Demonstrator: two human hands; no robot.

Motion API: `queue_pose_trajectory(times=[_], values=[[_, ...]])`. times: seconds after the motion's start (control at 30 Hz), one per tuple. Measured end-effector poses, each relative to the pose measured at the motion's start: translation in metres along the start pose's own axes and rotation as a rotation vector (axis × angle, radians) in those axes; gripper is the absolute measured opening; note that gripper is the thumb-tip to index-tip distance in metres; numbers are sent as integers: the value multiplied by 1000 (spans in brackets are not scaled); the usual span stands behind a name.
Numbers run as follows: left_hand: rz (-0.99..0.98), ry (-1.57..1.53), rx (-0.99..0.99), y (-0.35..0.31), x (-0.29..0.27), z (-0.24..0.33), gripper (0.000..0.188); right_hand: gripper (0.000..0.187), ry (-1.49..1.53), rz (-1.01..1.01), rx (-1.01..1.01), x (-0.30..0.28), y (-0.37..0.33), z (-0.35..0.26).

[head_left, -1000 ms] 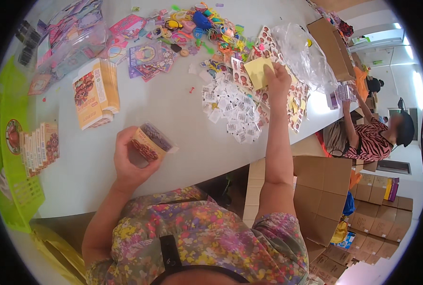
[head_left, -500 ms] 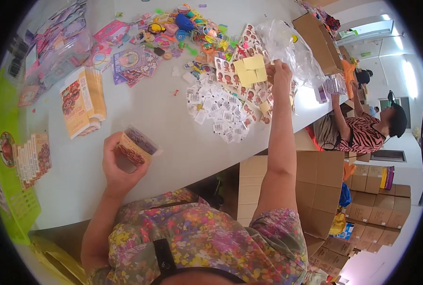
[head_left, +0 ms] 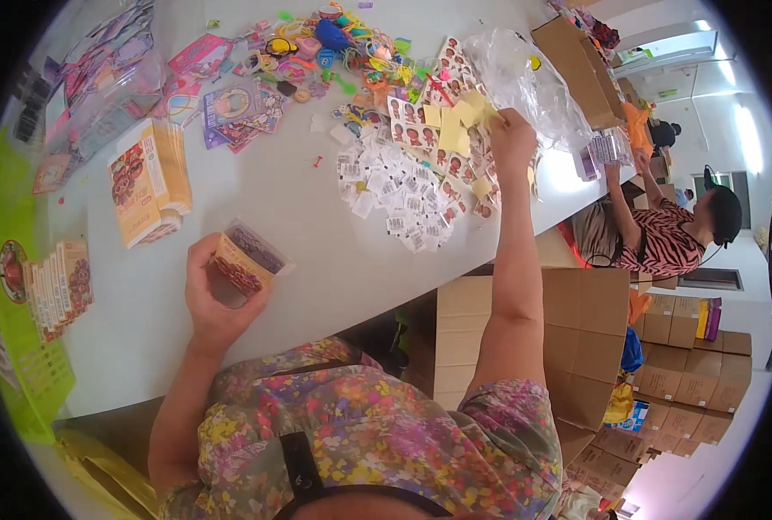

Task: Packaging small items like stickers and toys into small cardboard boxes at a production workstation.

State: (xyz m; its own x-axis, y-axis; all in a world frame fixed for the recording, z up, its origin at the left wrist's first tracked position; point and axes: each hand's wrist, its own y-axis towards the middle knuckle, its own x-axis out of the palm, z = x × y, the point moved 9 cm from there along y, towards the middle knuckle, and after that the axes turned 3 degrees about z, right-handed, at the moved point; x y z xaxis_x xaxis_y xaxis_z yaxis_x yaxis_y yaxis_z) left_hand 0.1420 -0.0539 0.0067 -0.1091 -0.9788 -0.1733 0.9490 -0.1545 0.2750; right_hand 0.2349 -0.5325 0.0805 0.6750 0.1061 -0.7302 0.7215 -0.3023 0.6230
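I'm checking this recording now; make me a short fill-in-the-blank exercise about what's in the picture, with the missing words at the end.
The left hand holds a small, open-ended printed ____.
The slips nearest the right hand are ____ in colour.
The basket at the picture's left edge is ____ in colour.
The crumpled bag is made of clear ____.

Missing words: box; yellow; green; plastic.

Looks like smooth card on the box (head_left: 242, 268) in the left hand (head_left: 213, 299), matt paper on the yellow slips (head_left: 451, 130) at the right hand (head_left: 515, 141), glossy crumpled plastic on the bag (head_left: 524, 91) beyond; smooth on the tabletop (head_left: 316, 221) between.
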Motion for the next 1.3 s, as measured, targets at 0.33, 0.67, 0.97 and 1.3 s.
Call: queue_pose_trajectory(times=[0.33,0.67,0.97,1.3], values=[[-11,-27,-21,1,1,-2,74,30,-428,-333,45,17,3,0],[-2,-69,-39,0,1,-11,74,25,653,-307,618,12,-9,60],[36,3,26,1,-1,-1,72,21,-12,-383,257,36,11,33],[31,17,6,3,1,-7,71,27,-457,-411,-82,24,19,-22]])
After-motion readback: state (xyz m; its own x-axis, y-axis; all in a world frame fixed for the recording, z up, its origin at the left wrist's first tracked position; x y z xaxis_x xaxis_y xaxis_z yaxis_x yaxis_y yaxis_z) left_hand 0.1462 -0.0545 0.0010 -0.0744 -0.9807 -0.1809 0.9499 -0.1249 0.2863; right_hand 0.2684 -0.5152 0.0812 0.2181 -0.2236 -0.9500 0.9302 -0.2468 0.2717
